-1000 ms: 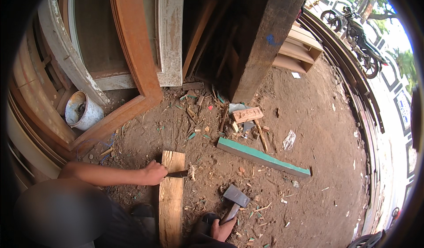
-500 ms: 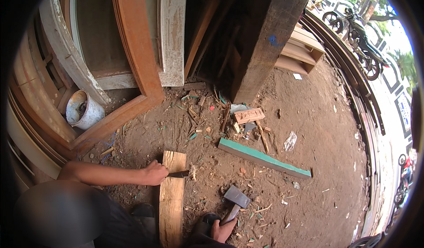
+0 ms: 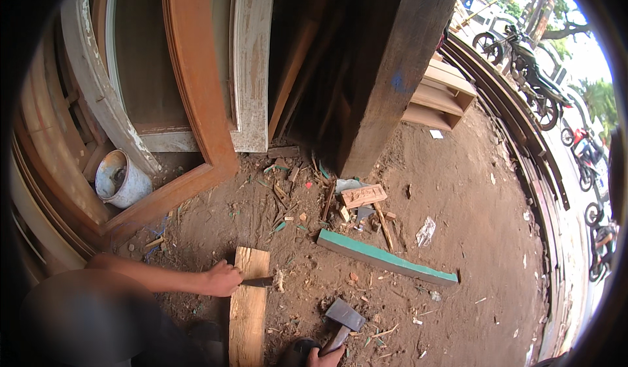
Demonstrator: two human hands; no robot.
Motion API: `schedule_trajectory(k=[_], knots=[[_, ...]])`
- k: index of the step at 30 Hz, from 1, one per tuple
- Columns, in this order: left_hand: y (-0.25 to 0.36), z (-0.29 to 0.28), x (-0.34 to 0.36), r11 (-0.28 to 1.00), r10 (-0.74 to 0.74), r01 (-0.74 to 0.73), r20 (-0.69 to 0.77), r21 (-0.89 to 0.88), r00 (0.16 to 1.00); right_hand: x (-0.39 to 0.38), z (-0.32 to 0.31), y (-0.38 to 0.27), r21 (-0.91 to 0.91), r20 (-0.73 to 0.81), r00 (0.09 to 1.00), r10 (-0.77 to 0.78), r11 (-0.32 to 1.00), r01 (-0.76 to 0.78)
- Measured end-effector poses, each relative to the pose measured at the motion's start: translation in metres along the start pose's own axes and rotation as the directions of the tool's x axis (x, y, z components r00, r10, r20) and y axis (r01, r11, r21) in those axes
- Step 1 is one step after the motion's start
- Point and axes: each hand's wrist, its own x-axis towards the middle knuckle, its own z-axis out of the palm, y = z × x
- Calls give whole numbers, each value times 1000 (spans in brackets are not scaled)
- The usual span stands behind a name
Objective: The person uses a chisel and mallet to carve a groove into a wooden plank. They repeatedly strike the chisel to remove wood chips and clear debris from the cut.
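Note:
A pale wooden board [image 3: 247,324] extends from the lower edge toward the middle, rough and chipped on its upper face. My left hand [image 3: 224,280] closes around the handle of a chisel [image 3: 258,281]. The chisel's dark blade lies across the board and its tip reaches past the right side, next to a curl of wood shavings [image 3: 280,280]. Lower down, my right hand [image 3: 326,356] grips the handle of a hammer [image 3: 345,314], whose blocky metal head is above the ground, right of the board. The fingers of my left hand hide most of the chisel handle.
A green-topped wooden bar [image 3: 386,256] lies on the dirt ahead. Wood scraps and a carved block [image 3: 364,196] sit beside a thick post [image 3: 386,86]. Wooden frames [image 3: 203,86] and a paint-stained bucket [image 3: 124,180] stand left. A small shelf [image 3: 439,95] and motorcycles [image 3: 533,72] are far right.
The whole view has shifted, so the scene sits lower in the picture. Both hands keep their holds; the chisel's blade now lies at a slightly different angle across the board.

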Motion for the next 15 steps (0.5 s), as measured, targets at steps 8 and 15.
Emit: schedule_trajectory(k=[8, 15], knots=[[-7, -4, 12, 988, -35, 45, 72, -149, 997, 6, 16, 21, 0, -56, 997, -46, 999, 46], [-13, 2, 15, 978, -32, 44, 65, -203, 997, 10, 31, 50, -51, -139, 987, -84, 996, 77]])
